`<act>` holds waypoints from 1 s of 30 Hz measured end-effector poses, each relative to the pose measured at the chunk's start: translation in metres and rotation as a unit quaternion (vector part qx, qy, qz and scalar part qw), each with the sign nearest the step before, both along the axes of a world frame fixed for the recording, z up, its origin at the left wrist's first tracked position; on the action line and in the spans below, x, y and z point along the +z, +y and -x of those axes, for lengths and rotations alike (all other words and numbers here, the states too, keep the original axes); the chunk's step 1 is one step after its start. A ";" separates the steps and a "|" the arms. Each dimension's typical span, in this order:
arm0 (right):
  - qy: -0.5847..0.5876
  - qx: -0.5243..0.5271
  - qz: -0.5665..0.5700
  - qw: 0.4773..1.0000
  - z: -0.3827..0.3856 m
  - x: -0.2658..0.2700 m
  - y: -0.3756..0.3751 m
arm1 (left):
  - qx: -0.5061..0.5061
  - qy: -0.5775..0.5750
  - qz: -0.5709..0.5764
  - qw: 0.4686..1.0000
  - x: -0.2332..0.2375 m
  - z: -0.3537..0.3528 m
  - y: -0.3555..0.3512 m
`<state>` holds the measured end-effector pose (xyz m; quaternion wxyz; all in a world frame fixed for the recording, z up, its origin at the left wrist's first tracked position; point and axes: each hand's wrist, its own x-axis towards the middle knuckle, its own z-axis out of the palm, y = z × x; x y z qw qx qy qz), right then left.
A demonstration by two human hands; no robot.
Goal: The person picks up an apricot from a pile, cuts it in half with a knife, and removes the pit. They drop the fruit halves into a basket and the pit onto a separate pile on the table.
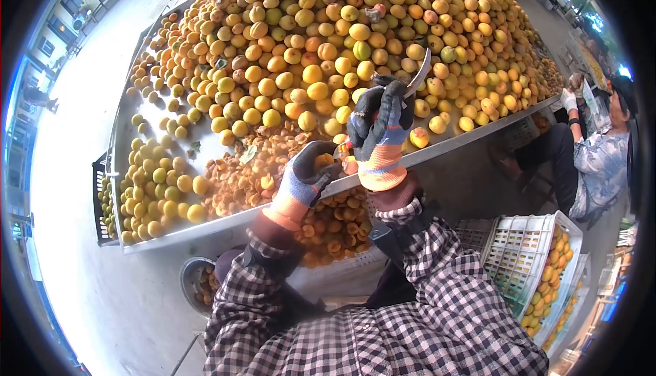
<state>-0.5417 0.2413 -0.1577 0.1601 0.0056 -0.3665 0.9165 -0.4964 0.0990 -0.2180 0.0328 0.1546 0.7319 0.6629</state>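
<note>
My right hand [378,130], in a dark and orange work glove, is closed on a knife [418,75] whose blade points up over the fruit. My left hand [305,174], gloved the same way, grips a small apricot [326,159] just left of the right hand, at the near edge of the metal table [130,130]. A large heap of yellow-orange apricots [328,41] covers the table. A patch of cut halves [246,168] lies in front of my left hand. Both arms wear checked sleeves.
A white crate of apricots [540,267] stands at my right. A tray of cut halves [335,229] sits under the table edge, and a metal bowl [198,284] rests on the floor. Another person [594,150] sits at the right. A black crate [100,202] hangs off the table's left end.
</note>
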 end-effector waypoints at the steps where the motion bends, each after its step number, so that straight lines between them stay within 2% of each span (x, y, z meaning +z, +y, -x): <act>1: 0.011 0.000 -0.013 1.000 -0.001 0.001 0.000 | 0.001 0.000 0.000 1.000 0.000 0.000 0.000; 5: 0.047 0.034 -0.012 0.998 -0.004 -0.003 -0.007 | 0.007 -0.009 0.010 1.000 -0.001 -0.002 0.001; 8: 0.026 0.044 -0.070 0.996 -0.012 -0.006 -0.015 | 0.014 -0.021 -0.010 1.000 -0.015 -0.002 0.000; 9: 0.058 0.046 -0.077 0.994 -0.008 -0.016 -0.018 | 0.014 -0.029 -0.026 0.999 -0.021 -0.001 0.001; 11: 0.027 0.048 -0.043 0.998 -0.006 -0.014 -0.020 | -0.003 -0.062 -0.042 0.997 -0.008 -0.005 0.000; 12: -0.010 0.059 -0.008 0.998 -0.006 -0.012 -0.017 | 0.000 -0.056 -0.009 0.998 -0.010 -0.005 -0.003; 13: -0.008 0.055 -0.008 0.998 -0.006 -0.013 -0.016 | 0.004 -0.051 0.025 0.998 -0.014 -0.005 -0.006; 14: -0.060 0.066 -0.009 0.996 -0.005 -0.016 -0.016 | 0.002 -0.050 0.025 0.998 -0.019 -0.007 -0.005; 15: -0.110 0.077 -0.011 0.991 -0.003 -0.019 -0.015 | 0.030 0.002 0.062 0.998 -0.025 -0.008 -0.004; 16: -0.111 0.082 -0.003 0.990 -0.001 -0.020 -0.016 | 0.057 0.054 0.097 0.992 -0.023 -0.008 -0.002; 17: -0.111 0.079 -0.002 0.991 0.000 -0.021 -0.016 | 0.055 0.054 0.097 0.992 -0.020 -0.006 -0.002; 19: -0.156 0.056 0.021 0.986 -0.002 -0.022 -0.015 | 0.044 0.108 0.192 0.974 -0.012 -0.007 -0.003; 26: -0.250 0.060 0.101 0.961 0.010 -0.034 -0.008 | 0.014 0.103 0.211 0.972 -0.003 -0.008 -0.002; 28: -0.295 0.042 0.118 0.947 0.013 -0.029 -0.010 | 0.036 0.149 0.226 0.962 0.004 -0.010 0.001; 30: -0.300 0.057 0.125 0.944 0.012 -0.031 -0.009 | 0.029 0.141 0.220 0.965 0.003 -0.009 0.001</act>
